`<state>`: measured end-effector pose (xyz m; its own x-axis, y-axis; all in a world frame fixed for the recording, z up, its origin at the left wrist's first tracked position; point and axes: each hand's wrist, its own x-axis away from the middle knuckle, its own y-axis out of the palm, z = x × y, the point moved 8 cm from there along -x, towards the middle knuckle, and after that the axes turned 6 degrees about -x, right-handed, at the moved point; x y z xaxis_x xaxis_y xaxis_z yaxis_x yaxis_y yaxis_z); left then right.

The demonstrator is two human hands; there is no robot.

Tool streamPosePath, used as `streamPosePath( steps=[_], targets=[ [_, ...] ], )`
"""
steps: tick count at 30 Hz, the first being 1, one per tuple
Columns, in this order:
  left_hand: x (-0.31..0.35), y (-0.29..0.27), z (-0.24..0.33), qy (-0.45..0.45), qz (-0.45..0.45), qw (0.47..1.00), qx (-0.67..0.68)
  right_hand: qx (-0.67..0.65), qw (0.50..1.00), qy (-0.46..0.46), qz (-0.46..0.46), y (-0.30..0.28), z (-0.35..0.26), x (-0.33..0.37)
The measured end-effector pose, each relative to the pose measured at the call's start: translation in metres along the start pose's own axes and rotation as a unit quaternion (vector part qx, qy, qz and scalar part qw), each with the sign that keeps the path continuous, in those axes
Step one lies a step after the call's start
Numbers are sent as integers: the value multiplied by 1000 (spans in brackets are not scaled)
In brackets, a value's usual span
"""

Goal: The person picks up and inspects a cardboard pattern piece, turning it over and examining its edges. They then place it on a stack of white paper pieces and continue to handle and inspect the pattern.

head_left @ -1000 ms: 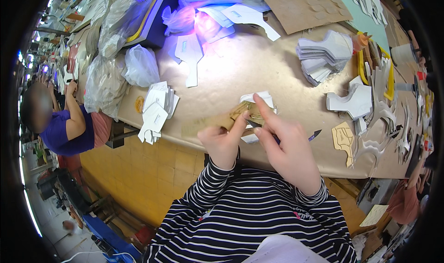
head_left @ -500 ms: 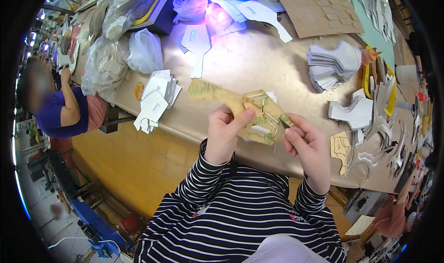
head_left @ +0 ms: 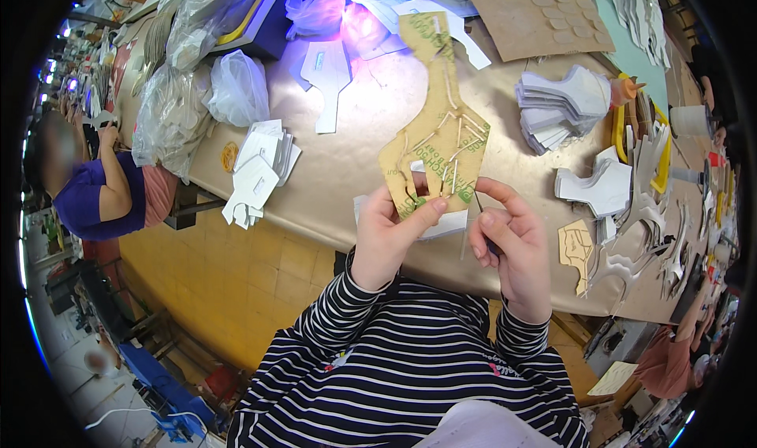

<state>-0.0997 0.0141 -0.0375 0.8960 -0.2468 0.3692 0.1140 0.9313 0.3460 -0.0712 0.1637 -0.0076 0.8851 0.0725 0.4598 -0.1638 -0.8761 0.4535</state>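
Note:
A tan pattern template (head_left: pixel 432 137) with green print and narrow slots stands almost upright, its narrow end pointing away from me. My left hand (head_left: pixel 384 235) pinches its lower edge between thumb and fingers. White cut pieces (head_left: pixel 445 226) show behind and below that edge; whether the hand holds them too I cannot tell. Just right of the template, my right hand (head_left: pixel 516 243) is closed around a slim dark pen-like tool (head_left: pixel 493 248), mostly hidden by the fingers.
Stacked white pieces (head_left: pixel 260 168) lie left, with plastic bags (head_left: pixel 239 88) behind. More white stacks (head_left: pixel 560 105) sit right, near a small tan template (head_left: pixel 575 247) and an orange-capped bottle (head_left: pixel 623 92). A brown sheet (head_left: pixel 536 14) is at the back. A co-worker (head_left: pixel 102 176) sits left.
The template has swung from pointing left to pointing away from me. My right hand, earlier with its tool at the template's right edge, is now slightly lower and apart from it.

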Motion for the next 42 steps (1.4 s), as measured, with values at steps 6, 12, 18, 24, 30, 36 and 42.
streamPosePath(
  steps=[6, 12, 18, 24, 30, 36, 42],
  targets=[
    [2, 6, 8, 55, -34, 998, -9, 25, 998, -22, 44, -5, -1, -1],
    [2, 4, 8, 21, -48, 999, 2, 53, 995, -58, 55, -8, -5, -2],
    [-7, 0, 6, 39, -8, 996, -76, 221, 964, -113, 94, -3, -4, -3],
    [-6, 4, 4, 68, -6, 995, -77, 294, 942, -146, 75, 10, -5, -5],
    [-4, 2, 0, 68, 11, 994, -88, 285, 947, -124, 75, 12, -5, -9],
    [-4, -3, -3, 73, 18, 994, -84, 288, 949, -111, 62, 12, -2, -11],
    [-2, -1, -1, 86, 12, 994, -71, 288, 948, -120, 53, 14, -2, -12]
  ],
)
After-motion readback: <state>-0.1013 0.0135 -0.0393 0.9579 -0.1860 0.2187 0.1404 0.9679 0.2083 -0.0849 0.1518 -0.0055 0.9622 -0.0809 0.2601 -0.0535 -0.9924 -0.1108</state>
